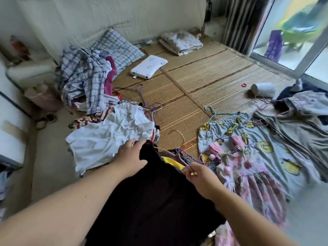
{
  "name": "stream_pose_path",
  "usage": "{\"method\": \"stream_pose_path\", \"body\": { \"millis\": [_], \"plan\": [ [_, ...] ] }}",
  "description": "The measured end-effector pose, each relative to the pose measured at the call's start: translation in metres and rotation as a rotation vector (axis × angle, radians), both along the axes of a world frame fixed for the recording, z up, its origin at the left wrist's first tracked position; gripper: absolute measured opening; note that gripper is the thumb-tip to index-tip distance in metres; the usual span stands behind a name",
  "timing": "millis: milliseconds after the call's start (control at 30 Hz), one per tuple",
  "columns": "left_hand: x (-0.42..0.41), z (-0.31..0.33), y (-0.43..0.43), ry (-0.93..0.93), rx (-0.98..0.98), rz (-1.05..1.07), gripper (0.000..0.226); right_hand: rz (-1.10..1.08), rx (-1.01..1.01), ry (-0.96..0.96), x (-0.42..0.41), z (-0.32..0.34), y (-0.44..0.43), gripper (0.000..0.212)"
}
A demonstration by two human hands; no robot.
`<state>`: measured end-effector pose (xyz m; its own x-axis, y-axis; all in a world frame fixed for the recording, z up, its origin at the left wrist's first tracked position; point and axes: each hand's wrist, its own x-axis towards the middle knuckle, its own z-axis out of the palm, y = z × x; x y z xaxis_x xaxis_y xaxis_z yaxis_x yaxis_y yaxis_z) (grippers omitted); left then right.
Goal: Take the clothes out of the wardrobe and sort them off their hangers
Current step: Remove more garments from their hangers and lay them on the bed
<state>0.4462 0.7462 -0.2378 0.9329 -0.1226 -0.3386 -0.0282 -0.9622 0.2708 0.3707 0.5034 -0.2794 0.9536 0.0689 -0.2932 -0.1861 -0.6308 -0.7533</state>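
At the bottom centre, a dark garment [150,201] hangs between both arms. The left hand [130,154] curls its fingers over the garment's top edge, gripping the cloth. The right hand [198,176] pinches a hanger [182,166] at the neck. It looks like the cloth is being held steady so the hanger can be drawn out. Just above the right hand, more hangers [179,155] lie tangled, likely ones already stripped.

Left of centre, a white shirt [106,139] lies crumpled on top of other clothes, apparently the pile of sorted ones. At the lower right, a floral dress [248,174] lies on a yellow-print garment [266,139], with a grey garment [292,125] beside them. Hanger hooks show at their necks, so they seem to be waiting their turn.

Farther up, bare hangers [142,102] lie on the mat [204,77], and a plaid heap [83,77] sits at the upper left. A white pillow [148,66] and a folded blanket [181,42] are at the top. The wardrobe is out of view.
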Motion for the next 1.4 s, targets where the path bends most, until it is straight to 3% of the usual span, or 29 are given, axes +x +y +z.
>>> {"method": "stream_pose_path", "body": {
  "millis": [167, 300, 433, 733, 833, 900, 1000, 1100, 1233, 1400],
  "plan": [
    [-0.004, 0.085, 0.011, -0.118, -0.028, -0.051, 0.073, 0.101, 0.145, -0.040, -0.003, 0.113, 0.003, 0.024],
    [-0.006, 0.153, 0.016, -0.360, -0.046, -0.017, 0.039, 0.056, 0.209, -0.173, -0.014, 0.195, 0.005, 0.030],
    [-0.019, 0.215, 0.015, -0.583, -0.009, -0.042, 0.026, -0.029, 0.205, -0.312, -0.031, 0.264, -0.011, 0.014],
    [-0.103, 0.287, -0.048, -0.759, -0.706, -0.288, 0.003, -0.290, 0.118, -0.507, -0.106, 0.335, -0.099, 0.014],
    [-0.134, 0.298, -0.097, -0.667, -0.855, -0.360, 0.016, -0.344, 0.110, -0.606, -0.161, 0.344, -0.142, 0.022],
    [-0.150, 0.296, -0.127, -0.531, -0.708, -0.417, 0.011, -0.321, 0.067, -0.629, -0.193, 0.348, -0.166, 0.023],
    [-0.180, 0.289, -0.174, -0.458, -0.398, -0.450, 0.047, -0.343, 0.028, -0.657, -0.241, 0.362, -0.215, 0.018],
    [-0.217, 0.293, -0.222, -0.509, -0.499, -0.529, 0.031, -0.374, -0.054, -0.694, -0.281, 0.378, -0.263, 0.019],
    [-0.263, 0.301, -0.278, -0.563, -0.729, -0.471, 0.013, -0.411, -0.200, -0.711, -0.324, 0.388, -0.323, 0.013],
    [-0.293, 0.310, -0.327, -0.579, -0.768, -0.430, 0.016, -0.509, -0.492, -0.558, -0.367, 0.377, -0.400, 0.037]
  ]
}}
